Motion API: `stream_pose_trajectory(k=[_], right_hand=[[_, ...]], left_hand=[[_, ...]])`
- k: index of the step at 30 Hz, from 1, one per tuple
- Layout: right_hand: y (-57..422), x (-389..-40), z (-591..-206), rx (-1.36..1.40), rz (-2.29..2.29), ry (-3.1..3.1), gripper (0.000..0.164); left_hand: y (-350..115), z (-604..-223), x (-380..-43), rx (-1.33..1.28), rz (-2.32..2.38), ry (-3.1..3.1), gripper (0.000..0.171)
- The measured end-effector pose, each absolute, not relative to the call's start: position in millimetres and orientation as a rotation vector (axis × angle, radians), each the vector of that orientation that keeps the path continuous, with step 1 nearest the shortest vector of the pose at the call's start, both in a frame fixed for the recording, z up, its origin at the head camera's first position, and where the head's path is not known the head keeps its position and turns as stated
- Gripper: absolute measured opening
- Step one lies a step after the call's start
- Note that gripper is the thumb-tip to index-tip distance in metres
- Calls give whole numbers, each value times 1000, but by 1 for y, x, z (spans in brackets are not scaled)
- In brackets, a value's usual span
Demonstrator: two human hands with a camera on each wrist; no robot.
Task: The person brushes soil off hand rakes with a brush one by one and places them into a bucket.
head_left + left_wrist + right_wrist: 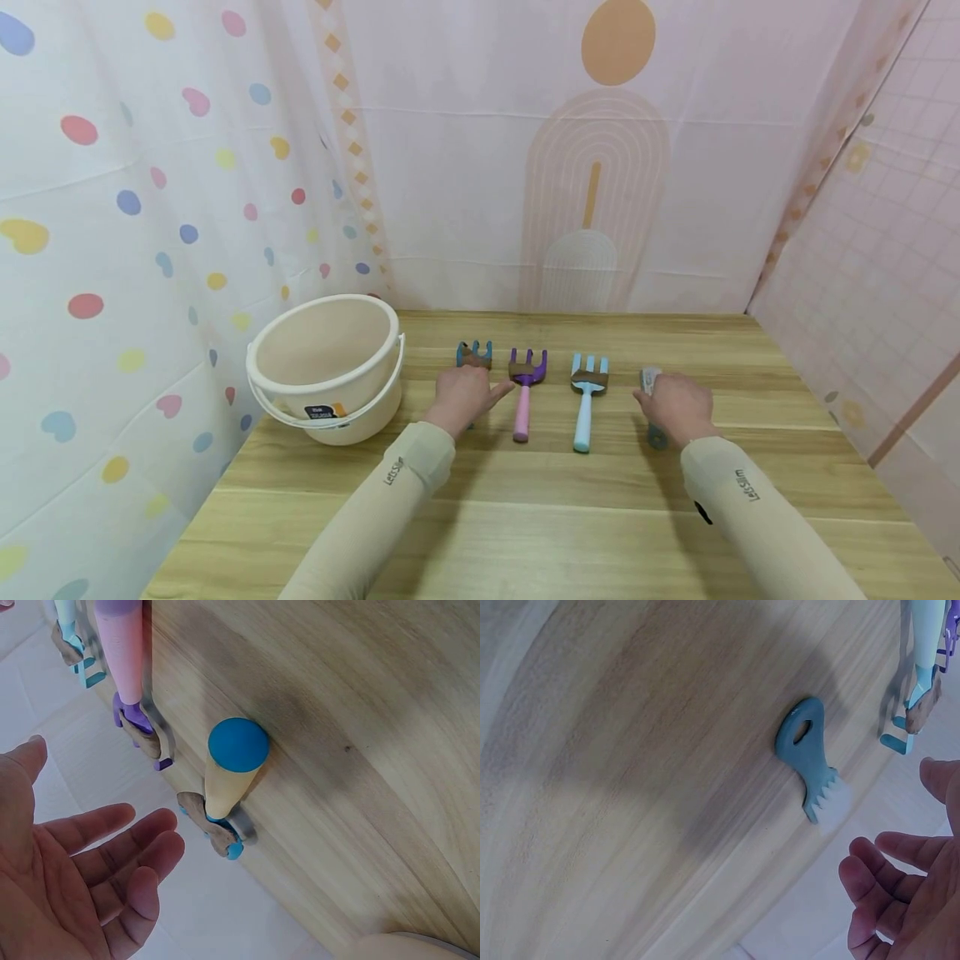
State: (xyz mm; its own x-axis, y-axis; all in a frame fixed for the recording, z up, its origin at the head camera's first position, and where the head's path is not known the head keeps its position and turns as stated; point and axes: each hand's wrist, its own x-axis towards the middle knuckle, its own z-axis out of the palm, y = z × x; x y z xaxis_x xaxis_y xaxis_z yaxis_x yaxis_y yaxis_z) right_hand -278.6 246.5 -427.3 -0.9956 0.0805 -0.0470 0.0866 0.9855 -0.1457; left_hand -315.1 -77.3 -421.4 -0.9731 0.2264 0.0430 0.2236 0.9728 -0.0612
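My left hand (461, 392) hovers over a blue hand rake (238, 746) with a tan handle; its fingers are loosely bent and hold nothing. Brown, clay-like lumps sit on this rake's tines. To its right lie a pink-handled purple rake (522, 412) and a light blue garden fork (582, 421), both with brown stuff on their heads. At the right, my right hand (678, 404) is above a small teal-handled tool (810, 742) with a hole in its handle and a whitish end along a zigzag border. Its fingers are relaxed, with nothing in them.
A cream bucket (375, 417) with a white bail handle and a dark label stands at the left of the wooden table (540, 542). Printed curtains (450, 167) hang behind the table and along both sides.
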Motion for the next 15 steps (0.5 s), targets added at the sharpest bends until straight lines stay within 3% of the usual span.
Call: stream_pose_trajectory(k=[15], right_hand=[[245, -276, -429, 131, -224, 3081, 50]], left_hand=[[-79, -418, -309, -348, 104, -3078, 71]])
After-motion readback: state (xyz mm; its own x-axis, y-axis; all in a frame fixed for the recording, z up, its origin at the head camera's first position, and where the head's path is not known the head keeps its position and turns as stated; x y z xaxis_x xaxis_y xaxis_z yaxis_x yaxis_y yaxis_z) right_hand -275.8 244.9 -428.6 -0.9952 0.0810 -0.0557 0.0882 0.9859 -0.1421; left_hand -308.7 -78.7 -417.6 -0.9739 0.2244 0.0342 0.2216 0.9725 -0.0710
